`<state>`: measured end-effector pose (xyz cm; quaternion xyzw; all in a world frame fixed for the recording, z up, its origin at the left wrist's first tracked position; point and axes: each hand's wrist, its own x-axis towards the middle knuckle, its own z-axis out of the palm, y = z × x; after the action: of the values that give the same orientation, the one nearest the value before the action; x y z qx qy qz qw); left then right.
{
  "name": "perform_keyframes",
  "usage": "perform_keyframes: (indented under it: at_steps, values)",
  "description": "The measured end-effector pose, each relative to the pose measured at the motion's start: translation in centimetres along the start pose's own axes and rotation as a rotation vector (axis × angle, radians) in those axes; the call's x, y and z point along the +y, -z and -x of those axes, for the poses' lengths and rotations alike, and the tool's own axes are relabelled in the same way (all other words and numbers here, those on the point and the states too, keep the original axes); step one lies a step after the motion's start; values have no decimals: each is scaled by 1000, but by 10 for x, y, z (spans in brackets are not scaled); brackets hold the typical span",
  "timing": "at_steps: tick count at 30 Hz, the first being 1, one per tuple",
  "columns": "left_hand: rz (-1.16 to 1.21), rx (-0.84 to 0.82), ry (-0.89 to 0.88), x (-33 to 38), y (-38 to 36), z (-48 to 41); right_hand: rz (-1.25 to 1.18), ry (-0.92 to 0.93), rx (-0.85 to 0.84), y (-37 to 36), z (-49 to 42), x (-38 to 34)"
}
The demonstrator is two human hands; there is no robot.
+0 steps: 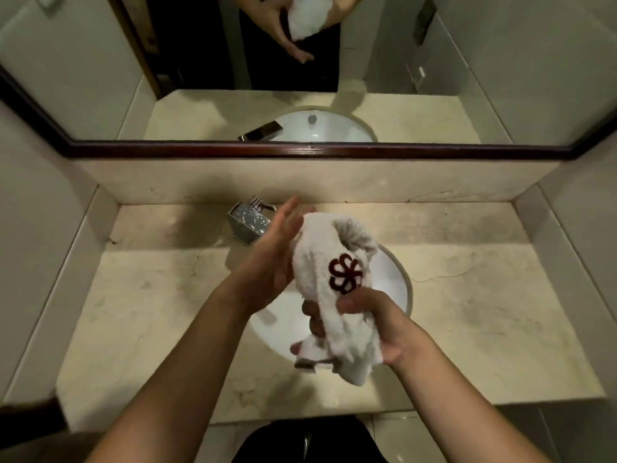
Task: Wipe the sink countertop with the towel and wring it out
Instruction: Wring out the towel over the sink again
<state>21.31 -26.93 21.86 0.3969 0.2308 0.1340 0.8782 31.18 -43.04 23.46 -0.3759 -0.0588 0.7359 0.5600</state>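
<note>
While right hand (377,324) grips bunched white towel (329,289), left hand (272,259) open, palm flat against it, sink (399,285) beneath both hands

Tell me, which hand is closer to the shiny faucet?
The left hand. It is open, pressed flat against the towel, just in front of the faucet. The right hand grips the towel's lower part, farther away over the sink.
</note>
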Motion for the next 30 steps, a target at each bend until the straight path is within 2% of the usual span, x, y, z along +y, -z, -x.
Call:
perform_keyframes:
  at_steps: [1, 3, 4, 6, 8, 9, 11, 15, 19, 22, 27, 30]
  values:
    - [67, -143, -2, 0, 3, -2, -14, -8, -10, -10, 4, 1]
    - [177, -451, -50, -2, 2, -4, -85, 18, 158, -15, 3, 3]
    - [244, -564, -83, -3, -2, -7, -145, 22, 162, -14, 3, 2]
    - [431, -741, -94, -7, -14, -14, -153, -85, -122, -12, 0, -2]
    - [532, -815, -61, -9, -24, -20, -116, -127, -268, 5, -8, -1]
    - [444, -761, -65, -7, -27, -24, -108, -199, -297, 8, -8, -8]
    - [247, -586, -56, -5, -26, -32, -183, -222, -359, 15, -7, -9]
    - [95, -303, -45, 0, -28, -44, -71, -96, -86, 34, 12, -26]
    - [-176, -114, -168, 3, -53, -46, 401, 115, -47, 29, 31, -52]
    - [-477, 49, -281, -2, -76, -50, 743, 207, 193, 35, 22, -59]
    - [-805, 368, -429, -42, -86, -64, 931, 213, 547, 64, -11, -43]
    - [-835, 455, -439, -60, -83, -72, 929, 206, 683, 63, -17, -34]
